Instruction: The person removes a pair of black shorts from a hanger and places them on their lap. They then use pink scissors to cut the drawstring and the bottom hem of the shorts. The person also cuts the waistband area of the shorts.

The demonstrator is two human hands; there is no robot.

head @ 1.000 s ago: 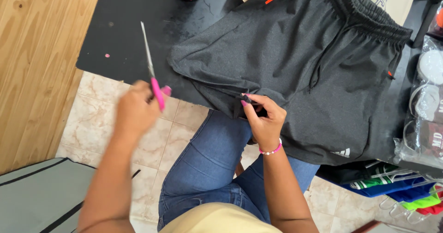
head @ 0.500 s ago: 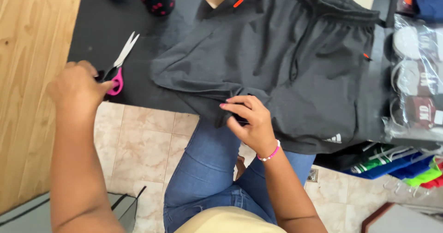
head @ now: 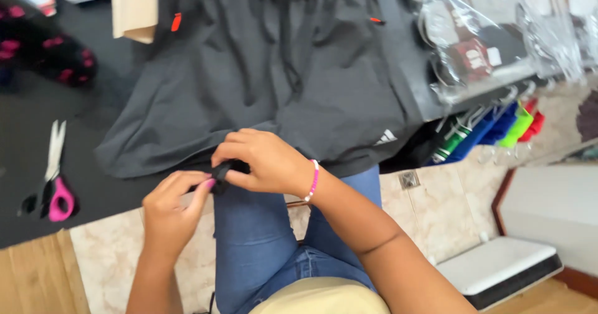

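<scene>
Shorts (head: pixel 268 84) hem between both hands' fingers (head: pixel 233 164)

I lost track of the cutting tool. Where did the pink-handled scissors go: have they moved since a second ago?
Yes. The scissors have left the left hand and now lie on the black table, left of the dark shorts, whose hem both hands pinch.

One view only, from the person's head, looking steeply down and slightly forward. It sits close above both hands, which meet low in the middle of the frame. The black table (head: pixel 93 196) fills the upper half; the person's lap and the tiled floor (head: pixel 436 214) fill the lower.
</scene>
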